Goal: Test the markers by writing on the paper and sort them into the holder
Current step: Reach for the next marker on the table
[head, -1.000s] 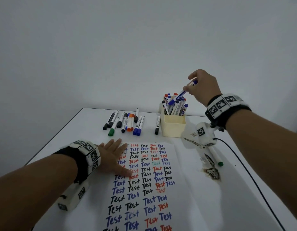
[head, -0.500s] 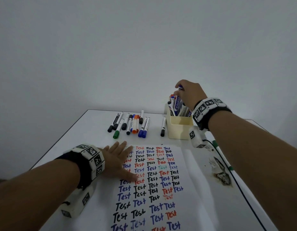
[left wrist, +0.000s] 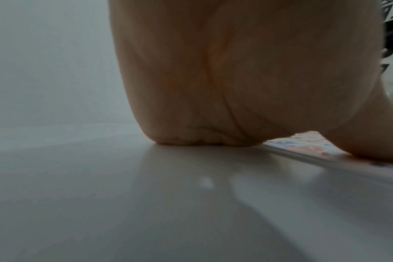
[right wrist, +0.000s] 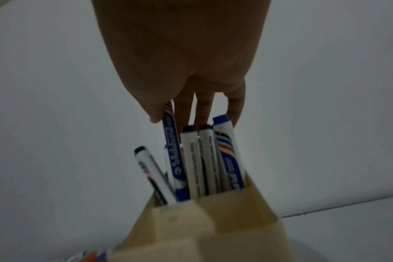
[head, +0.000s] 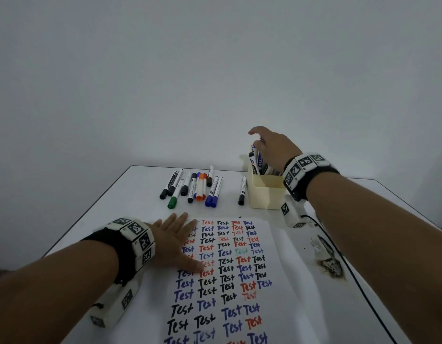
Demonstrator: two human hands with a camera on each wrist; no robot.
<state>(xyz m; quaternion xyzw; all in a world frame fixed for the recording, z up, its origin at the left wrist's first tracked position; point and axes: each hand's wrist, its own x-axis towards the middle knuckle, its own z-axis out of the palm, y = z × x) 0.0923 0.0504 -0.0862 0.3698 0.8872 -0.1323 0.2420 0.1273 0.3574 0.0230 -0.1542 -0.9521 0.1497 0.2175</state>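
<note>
Right hand [head: 274, 150] above the cream holder [head: 264, 192] at the far right of the bench [head: 140, 184]; its grip, thumb against fingers [right wrist: 184, 109], pinches the top of a blue marker [right wrist: 172, 150] standing upright in the holder among others. Left hand [head: 172, 242] lies flat, grip spread, on the left edge of the paper [head: 229, 281]. Loose markers [head: 192, 186] lie in a row left of the holder, beyond the paper.

Cream holder [head: 264, 194]; white paper [head: 277, 306] with black, blue, red writing; checkered wristbands [head: 303, 167]
</note>
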